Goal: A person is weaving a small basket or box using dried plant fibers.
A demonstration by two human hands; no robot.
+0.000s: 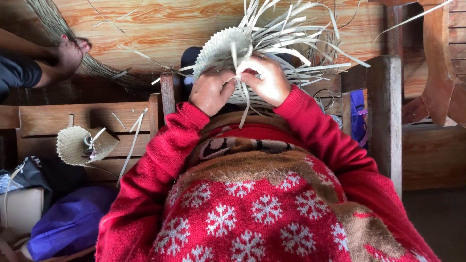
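Straw strips (pixel 291 43) fan out from a half-woven basket (pixel 225 48) that sits just above both hands, touching the fingers. The left hand (pixel 211 91) is curled and pinches strips under the woven part. The right hand (pixel 267 80) is right beside it, fingers bent, pinching more strips, and the two hands touch. Loose strips hang down between them over the red sweater (pixel 252 204). A finished small basket (pixel 82 144) lies on a wooden bench (pixel 43 119), well apart to the left. Someone's foot (pixel 70 56) rests on the floor.
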